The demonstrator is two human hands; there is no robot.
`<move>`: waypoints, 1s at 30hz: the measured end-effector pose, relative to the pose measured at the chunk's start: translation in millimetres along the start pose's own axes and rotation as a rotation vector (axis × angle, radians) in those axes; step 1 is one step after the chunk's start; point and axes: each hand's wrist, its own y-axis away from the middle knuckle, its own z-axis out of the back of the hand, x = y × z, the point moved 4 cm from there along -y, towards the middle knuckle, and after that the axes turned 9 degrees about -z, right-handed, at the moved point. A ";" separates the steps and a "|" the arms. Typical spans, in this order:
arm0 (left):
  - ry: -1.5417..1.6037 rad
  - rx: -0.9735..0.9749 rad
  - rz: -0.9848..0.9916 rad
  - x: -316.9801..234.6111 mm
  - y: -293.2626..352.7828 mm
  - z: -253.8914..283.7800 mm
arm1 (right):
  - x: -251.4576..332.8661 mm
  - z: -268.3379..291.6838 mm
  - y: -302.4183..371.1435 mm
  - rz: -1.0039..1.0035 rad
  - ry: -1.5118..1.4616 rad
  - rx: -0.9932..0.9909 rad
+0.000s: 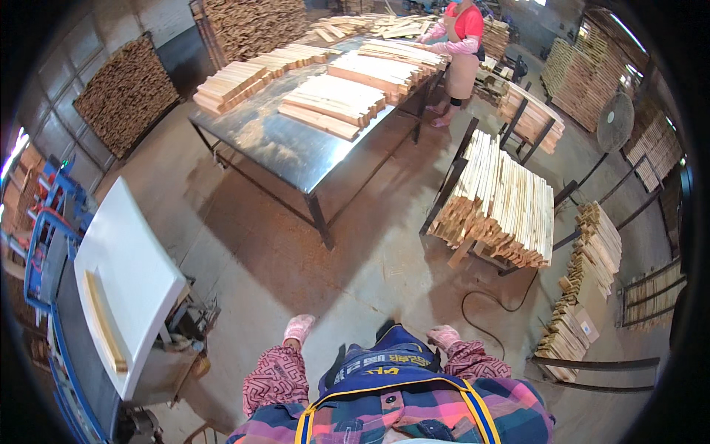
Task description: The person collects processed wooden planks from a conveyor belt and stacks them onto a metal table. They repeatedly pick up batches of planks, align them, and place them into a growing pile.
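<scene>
Neither of the person's own hands is seen in the head view, so the state of either grip cannot be told. At the near edge, only a plaid shirt with a blue and yellow apron, patterned red trousers and two pink shoes on the dusty concrete floor are shown.

Nearest to the person, a single pale wooden slat is laid flat on a white machine bench at the near left, close to its left edge. A metal-topped bench stands farther off in the middle, and stacks of short pale wooden boards are piled on it. To the right, a rack of long wooden slats is set on a dark frame. At the far end, another person in a red top is standing beside the bench. A pedestal fan is placed at the far right.
</scene>
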 end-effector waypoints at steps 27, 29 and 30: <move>1.139 -0.561 0.220 -170.2 -677.8 332.9 | -111.8 479.0 -532.5 -0.374 -0.999 -0.059; 0.770 -0.646 0.124 -182.9 -721.4 357.9 | -137.8 520.3 -568.5 -0.276 -0.668 -0.246; 0.695 -0.653 0.207 -179.3 -732.9 361.9 | -144.9 541.8 -585.2 -0.173 -0.564 -0.338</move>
